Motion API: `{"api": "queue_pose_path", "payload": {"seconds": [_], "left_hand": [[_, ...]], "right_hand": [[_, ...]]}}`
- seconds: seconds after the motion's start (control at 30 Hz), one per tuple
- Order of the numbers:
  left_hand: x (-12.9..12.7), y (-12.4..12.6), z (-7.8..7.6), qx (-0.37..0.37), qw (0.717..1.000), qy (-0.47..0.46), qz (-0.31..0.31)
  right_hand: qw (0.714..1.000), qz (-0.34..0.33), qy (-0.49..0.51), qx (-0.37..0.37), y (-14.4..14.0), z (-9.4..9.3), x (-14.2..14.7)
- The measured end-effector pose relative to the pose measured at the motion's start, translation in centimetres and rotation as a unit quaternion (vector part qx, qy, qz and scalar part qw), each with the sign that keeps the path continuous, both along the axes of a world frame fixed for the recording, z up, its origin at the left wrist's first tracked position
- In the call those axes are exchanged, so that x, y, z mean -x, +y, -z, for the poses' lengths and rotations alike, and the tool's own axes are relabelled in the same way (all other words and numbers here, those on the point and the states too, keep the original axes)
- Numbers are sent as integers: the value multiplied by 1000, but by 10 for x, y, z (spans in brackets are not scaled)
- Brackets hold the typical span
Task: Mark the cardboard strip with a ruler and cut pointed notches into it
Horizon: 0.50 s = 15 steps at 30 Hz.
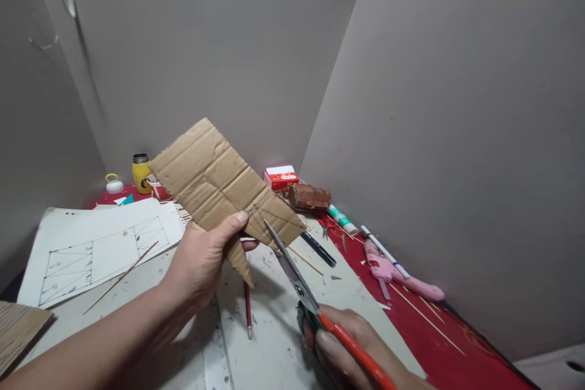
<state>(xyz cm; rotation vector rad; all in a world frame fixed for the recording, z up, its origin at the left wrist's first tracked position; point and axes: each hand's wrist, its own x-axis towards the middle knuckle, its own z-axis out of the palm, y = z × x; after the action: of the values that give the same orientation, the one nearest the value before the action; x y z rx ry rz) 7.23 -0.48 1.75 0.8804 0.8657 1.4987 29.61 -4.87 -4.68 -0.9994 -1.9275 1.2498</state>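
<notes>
Grey partitions, littered desk (274,341): my left hand (201,259) pinches corrugated cardboard (214,180); my right hand (351,347) grips steel scissors (297,280), blades parted.

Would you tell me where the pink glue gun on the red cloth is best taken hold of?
Probably by its handle, from above: the pink glue gun lies flat on the red cloth, near the right wall, with a white pen close alongside.
</notes>
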Motion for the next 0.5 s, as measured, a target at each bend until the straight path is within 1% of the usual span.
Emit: {"api": "queue_pose_path", "payload": {"seconds": [0.1,0.17,0.27,0.33,0.43,0.5], "left_hand": [[1,1,1,-4,1000,1,0],[1,2,2,-13,1000,3,1],[0,1,4,-28,999,18,11],[-1,-1,6,-37,999,33,20],[-4,-5,8,-41,998,49,26],[-5,-6,9,-37,997,55,28]], "right_hand": [[999,37,-1,-3,-7,-10,2],[999,38,-6,-13,-7,-11,2],[999,-30,-21,-19,2,-2,1],[998,-60,-24,0,7,3,0],[997,-67,-20,21,10,9,-2],[998,-64,-10,6,10,11,-3]]}}
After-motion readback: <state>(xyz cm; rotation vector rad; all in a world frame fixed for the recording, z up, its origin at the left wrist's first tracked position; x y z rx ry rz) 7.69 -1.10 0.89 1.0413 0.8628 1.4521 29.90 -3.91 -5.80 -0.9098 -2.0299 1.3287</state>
